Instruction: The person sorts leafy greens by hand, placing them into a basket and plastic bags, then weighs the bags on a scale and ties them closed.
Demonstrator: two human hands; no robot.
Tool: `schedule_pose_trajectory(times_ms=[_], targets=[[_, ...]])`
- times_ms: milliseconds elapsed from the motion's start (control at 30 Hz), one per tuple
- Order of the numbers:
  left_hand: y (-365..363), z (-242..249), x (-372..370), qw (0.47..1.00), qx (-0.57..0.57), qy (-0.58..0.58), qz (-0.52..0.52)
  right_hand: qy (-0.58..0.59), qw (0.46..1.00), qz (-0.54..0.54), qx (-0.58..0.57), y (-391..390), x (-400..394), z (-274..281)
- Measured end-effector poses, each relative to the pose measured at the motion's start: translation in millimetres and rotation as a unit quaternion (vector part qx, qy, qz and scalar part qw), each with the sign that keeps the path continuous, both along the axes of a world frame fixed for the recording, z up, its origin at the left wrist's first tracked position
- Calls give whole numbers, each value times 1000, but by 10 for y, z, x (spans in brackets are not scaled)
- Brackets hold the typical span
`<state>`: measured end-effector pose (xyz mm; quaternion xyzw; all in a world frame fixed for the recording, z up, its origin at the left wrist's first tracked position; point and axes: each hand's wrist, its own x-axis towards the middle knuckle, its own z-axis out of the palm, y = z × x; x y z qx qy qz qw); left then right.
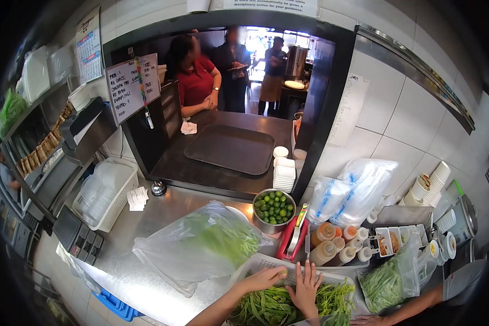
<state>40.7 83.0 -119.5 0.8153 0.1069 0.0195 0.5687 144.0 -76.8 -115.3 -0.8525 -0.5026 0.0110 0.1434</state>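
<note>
Leafy green vegetables (269,305) fill a white perforated basket (261,262) at the front edge of the counter. Over the left part of the basket is my left hand (267,277), its fingers curled together in a pinch; what they hold, if anything, is too small to make out. My right hand (306,288) lies on the greens, palm down with fingers spread, holding nothing. A large clear plastic bag of greens (212,242) rests on the steel counter just beyond my left hand.
Behind the basket stand a pot of green limes (274,207), a red tape dispenser (293,239) and several sauce bottles (337,244). A co-worker's arm (418,304) reaches in at right beside another bag of greens (388,277). A black tray (231,148) lies on the pass-through ledge.
</note>
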Motion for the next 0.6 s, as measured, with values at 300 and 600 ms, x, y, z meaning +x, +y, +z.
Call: schedule_pose_trajectory(times_ms=[300, 600], targets=[[-13, -452, -43, 974, 167, 149, 25, 0, 1000, 1, 8, -13, -4, -23], [63, -404, -74, 948, 220, 228, -43, 0, 1000, 6, -3, 13, 15, -91]])
